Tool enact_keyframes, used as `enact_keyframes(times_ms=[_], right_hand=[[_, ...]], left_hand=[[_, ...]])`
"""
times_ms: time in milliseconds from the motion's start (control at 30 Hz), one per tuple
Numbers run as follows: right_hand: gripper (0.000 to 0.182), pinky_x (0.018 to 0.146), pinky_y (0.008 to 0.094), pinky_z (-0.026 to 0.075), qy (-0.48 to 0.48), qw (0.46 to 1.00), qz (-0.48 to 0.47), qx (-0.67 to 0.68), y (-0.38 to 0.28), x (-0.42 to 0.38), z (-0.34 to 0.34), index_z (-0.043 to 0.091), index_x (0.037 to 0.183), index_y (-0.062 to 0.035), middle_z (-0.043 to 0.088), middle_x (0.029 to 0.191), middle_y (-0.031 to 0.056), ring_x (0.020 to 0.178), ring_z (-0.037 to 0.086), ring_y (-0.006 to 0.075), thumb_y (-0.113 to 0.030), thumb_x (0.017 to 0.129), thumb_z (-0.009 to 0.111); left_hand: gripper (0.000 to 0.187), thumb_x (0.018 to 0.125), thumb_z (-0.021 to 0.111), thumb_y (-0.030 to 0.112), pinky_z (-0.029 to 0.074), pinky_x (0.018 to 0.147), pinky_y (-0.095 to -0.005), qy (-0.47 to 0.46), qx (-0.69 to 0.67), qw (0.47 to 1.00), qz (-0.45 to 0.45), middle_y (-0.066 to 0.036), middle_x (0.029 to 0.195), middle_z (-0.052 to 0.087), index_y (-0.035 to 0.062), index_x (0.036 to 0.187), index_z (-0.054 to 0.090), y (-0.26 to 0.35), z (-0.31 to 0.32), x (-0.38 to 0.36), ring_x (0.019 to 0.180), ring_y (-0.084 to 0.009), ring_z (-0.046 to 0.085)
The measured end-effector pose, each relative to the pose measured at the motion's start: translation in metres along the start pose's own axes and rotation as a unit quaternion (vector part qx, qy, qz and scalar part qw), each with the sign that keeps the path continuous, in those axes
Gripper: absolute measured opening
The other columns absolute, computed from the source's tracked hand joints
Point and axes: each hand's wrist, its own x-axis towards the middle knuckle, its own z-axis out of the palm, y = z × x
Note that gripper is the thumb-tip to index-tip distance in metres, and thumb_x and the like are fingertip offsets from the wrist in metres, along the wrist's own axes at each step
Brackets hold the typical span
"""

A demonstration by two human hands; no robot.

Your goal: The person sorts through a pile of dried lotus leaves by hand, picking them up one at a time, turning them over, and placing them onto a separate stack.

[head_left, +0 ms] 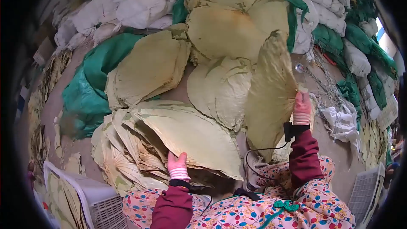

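Observation:
In the head view, my left hand (177, 163), in a pink-and-white striped glove, is closed on the near edge of a pale dried lotus leaf (197, 133). That leaf lies tilted over a fanned pile of dried leaves (123, 157). My right hand (302, 105), gloved alike, grips the edge of another large dried leaf (271, 89), which stands raised on its side. Left of that leaf, a flat stack of leaves (220, 89) rests on the floor. The fingertips of both hands are partly hidden by the leaves.
Further stacks of dried leaves (148, 65) lie ahead, one in an open green sack (180, 6). A green bag (91, 85) slumps at left. White sacks (148, 4) are piled behind. Plastic baskets (104, 208) flank my knees. Dry stalks (324, 78) and a white bag (343, 121) lie at right.

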Motion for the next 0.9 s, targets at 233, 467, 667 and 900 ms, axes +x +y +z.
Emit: enact_keyframes(times_ms=[233,467,667,900], right_hand=[[0.013,0.075,0.0315,0.048,-0.098,0.756,0.2,0.615,-0.081,0.003,0.081,0.054,0.088,-0.0035,0.056,0.086,0.0053,0.079,0.055,0.0165,-0.013,0.079,0.054],[0.008,0.072,0.0352,0.049,-0.099,0.709,0.335,0.613,-0.116,-0.039,0.238,0.051,0.078,-0.0014,0.055,0.075,0.0093,0.067,0.055,0.0212,-0.005,0.072,0.056],[0.053,0.076,0.0318,0.045,-0.365,0.908,0.132,0.158,-0.155,-0.042,0.33,0.045,0.109,-0.0011,0.052,0.101,0.0163,0.083,0.053,0.0255,-0.036,0.073,0.06],[0.071,0.067,0.0262,0.046,-0.656,0.709,-0.137,0.22,-0.171,-0.098,0.286,0.031,0.126,-0.0037,0.052,0.108,0.0111,0.085,0.052,0.0107,-0.038,0.072,0.063]], left_hand=[[0.051,0.071,0.056,0.0,0.037,0.086,-0.0276,0.034,-0.008,0.999,0.011,-0.011,0.109,0.05,-0.0045,0.119,0.037,0.002,-0.003,0.001,0.095,-0.0194,0.048],[0.053,0.071,0.052,-0.006,0.034,0.089,-0.0275,0.091,-0.075,0.992,0.04,-0.011,0.114,0.046,-0.0036,0.121,0.034,0.009,-0.011,0.006,0.1,-0.0188,0.046],[0.052,0.074,0.053,-0.004,0.034,0.089,-0.0269,0.108,-0.047,0.993,0.022,-0.01,0.116,0.045,-0.0028,0.122,0.034,0.02,-0.016,0.005,0.101,-0.0173,0.045],[0.046,0.08,0.057,0.01,0.036,0.086,-0.0265,0.083,-0.065,0.994,-0.025,-0.009,0.112,0.047,-0.0028,0.119,0.037,0.017,-0.012,0.007,0.097,-0.0162,0.045]])
